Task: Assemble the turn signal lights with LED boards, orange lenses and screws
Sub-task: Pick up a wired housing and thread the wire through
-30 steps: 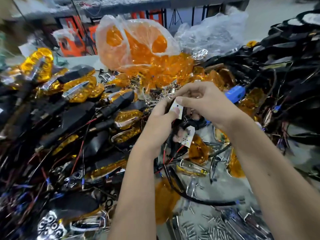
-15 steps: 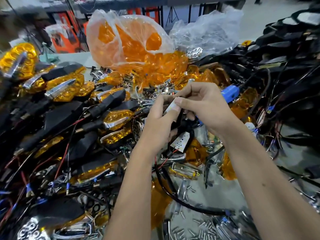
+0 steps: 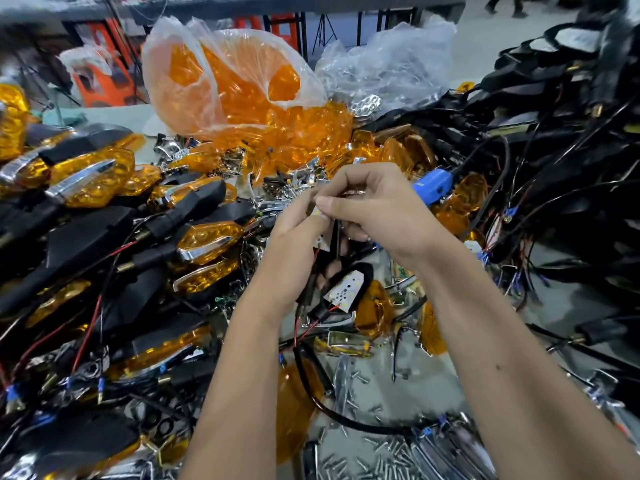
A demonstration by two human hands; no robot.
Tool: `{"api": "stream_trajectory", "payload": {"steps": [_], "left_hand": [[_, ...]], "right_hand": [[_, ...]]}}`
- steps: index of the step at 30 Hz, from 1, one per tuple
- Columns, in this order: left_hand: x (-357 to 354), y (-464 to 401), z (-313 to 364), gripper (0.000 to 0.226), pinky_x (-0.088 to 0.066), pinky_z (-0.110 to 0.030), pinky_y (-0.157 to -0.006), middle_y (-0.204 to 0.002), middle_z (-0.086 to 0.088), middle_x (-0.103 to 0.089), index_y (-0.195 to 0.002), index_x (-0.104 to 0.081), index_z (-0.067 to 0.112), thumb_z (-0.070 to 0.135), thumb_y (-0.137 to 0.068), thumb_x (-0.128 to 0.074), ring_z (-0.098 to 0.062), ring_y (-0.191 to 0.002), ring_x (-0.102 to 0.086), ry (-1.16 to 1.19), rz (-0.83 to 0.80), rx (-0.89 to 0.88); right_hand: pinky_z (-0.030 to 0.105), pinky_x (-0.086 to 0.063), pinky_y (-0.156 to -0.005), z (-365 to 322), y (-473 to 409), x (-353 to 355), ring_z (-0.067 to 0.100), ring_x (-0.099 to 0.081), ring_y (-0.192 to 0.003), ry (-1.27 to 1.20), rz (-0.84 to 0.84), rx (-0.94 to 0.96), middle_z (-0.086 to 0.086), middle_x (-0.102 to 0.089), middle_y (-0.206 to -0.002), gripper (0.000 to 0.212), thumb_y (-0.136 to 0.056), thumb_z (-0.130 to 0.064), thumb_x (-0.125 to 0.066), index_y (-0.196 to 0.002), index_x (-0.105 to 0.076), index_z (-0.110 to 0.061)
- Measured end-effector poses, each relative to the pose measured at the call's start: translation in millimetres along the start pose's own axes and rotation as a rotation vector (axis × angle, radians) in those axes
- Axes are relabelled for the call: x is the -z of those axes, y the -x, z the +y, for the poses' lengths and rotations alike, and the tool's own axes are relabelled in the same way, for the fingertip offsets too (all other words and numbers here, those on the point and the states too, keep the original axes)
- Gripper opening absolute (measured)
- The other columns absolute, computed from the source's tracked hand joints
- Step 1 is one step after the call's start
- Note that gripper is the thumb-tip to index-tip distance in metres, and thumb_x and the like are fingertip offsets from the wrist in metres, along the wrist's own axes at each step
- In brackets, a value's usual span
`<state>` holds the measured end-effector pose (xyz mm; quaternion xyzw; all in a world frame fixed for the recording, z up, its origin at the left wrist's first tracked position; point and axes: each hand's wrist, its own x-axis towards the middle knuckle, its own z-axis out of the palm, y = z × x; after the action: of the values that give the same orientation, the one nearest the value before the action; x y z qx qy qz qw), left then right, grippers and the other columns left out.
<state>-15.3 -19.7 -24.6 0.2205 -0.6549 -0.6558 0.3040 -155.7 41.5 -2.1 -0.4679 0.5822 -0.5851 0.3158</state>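
Pinching: left hand and right hand are both gripping a small white LED board above the bench.
Lying below: second board in a black housing.
Covering bench: finished lights, lens bag, screws.
Standing behind: orange stools.

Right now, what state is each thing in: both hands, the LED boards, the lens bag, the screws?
Left hand: fingers curled, holding the upper LED board.
Right hand: fingers pinch the same board from above.
Upper LED board: held up between both hands, mostly hidden.
Lower LED board: seated in a black housing, no lens on.
Bag of orange lenses: open, lenses spilling out.
Screws: loose, scattered.
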Motion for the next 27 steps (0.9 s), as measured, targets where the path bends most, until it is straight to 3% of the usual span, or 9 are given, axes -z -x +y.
{"api": "stream_trajectory", "payload": {"steps": [3,6,7,10,14,17,21,24,27], "left_hand": [[-6,-6,0,0.033,-0.044,-0.021,-0.044,-0.075,0.004,-0.070,-0.119,-0.069,0.024,0.014,-0.105,-0.041,-0.010,-0.052,-0.060,0.088,0.273,-0.012],[-10,-9,5,0.026,-0.048,-0.026,-0.048,-0.071,-0.002,-0.067,-0.118,-0.062,0.011,0.013,-0.107,-0.038,-0.018,-0.054,-0.059,0.398,0.506,-0.037],[-12,-10,6,0.029,-0.053,-0.029,-0.053,-0.074,-0.001,-0.070,-0.120,-0.065,0.016,0.016,-0.109,-0.039,-0.018,-0.060,-0.063,0.510,0.545,-0.028],[-20,-8,5,0.050,-0.060,-0.035,-0.063,-0.083,0.002,-0.075,-0.081,-0.076,0.040,0.024,-0.111,-0.039,-0.018,-0.075,-0.071,0.666,0.541,0.030],[-25,-6,3,0.042,-0.049,-0.036,-0.059,-0.088,-0.002,-0.071,-0.085,-0.070,0.036,0.022,-0.110,-0.040,-0.022,-0.075,-0.066,0.520,0.462,0.072],[-15,-8,1,0.028,-0.055,-0.045,-0.081,-0.108,-0.004,-0.075,-0.099,-0.074,0.030,0.019,-0.104,-0.050,-0.023,-0.097,-0.070,0.355,0.429,0.073],[-3,-8,4,0.027,-0.057,-0.048,-0.098,-0.092,0.016,-0.079,-0.079,-0.079,0.043,0.030,-0.097,-0.064,-0.015,-0.101,-0.074,0.218,0.472,0.065],[2,-5,6,0.022,-0.057,-0.060,-0.096,-0.095,-0.004,-0.079,-0.091,-0.082,0.034,0.042,-0.095,-0.062,-0.036,-0.102,-0.072,0.100,0.421,-0.010],[10,-5,1,0.023,-0.062,-0.055,-0.085,-0.090,-0.005,-0.079,-0.099,-0.082,0.020,0.024,-0.103,-0.060,-0.030,-0.090,-0.074,0.011,0.431,-0.064]], "right_hand": [[0.031,-0.045,-0.053,0,0,-4,0.013,-0.052,-0.058,0.089,0.117,0.042,0.014,-0.065,-0.080,0.010,-0.098,-0.016,-0.070,-0.096,-0.073,-0.007],[0.042,-0.051,-0.062,4,-3,-6,0.012,-0.053,-0.063,0.287,0.117,-0.002,-0.001,-0.060,-0.073,0.025,-0.099,-0.036,-0.068,-0.094,-0.069,-0.012],[0.039,-0.049,-0.061,4,-3,-6,0.011,-0.054,-0.062,0.311,0.070,-0.031,-0.002,-0.061,-0.071,0.030,-0.100,-0.041,-0.066,-0.095,-0.068,-0.012],[0.015,-0.041,-0.056,4,-4,-14,-0.002,-0.051,-0.056,0.405,-0.036,-0.053,-0.014,-0.059,-0.067,0.034,-0.101,-0.048,-0.060,-0.096,-0.068,-0.016],[0.026,-0.047,-0.046,4,-2,-20,0.010,-0.058,-0.051,0.365,-0.077,-0.065,-0.005,-0.065,-0.071,0.014,-0.103,-0.030,-0.062,-0.102,-0.067,-0.017],[0.023,-0.039,-0.043,2,-1,-15,0.009,-0.049,-0.047,0.313,-0.048,-0.050,-0.014,-0.053,-0.055,0.010,-0.103,-0.023,-0.062,-0.094,-0.065,-0.021],[0.019,-0.037,-0.040,-3,1,-6,0.007,-0.045,-0.042,0.310,-0.043,-0.030,-0.017,-0.053,-0.049,0.012,-0.104,-0.019,-0.062,-0.091,-0.063,-0.018],[0.021,-0.038,-0.041,-3,0,-3,0.010,-0.046,-0.044,0.301,-0.054,-0.025,-0.013,-0.055,-0.053,0.011,-0.103,-0.018,-0.064,-0.093,-0.063,-0.012],[0.022,-0.039,-0.043,-1,0,-3,0.013,-0.048,-0.046,0.347,-0.073,-0.004,-0.007,-0.055,-0.057,0.015,-0.101,-0.020,-0.067,-0.094,-0.064,-0.007]]}}
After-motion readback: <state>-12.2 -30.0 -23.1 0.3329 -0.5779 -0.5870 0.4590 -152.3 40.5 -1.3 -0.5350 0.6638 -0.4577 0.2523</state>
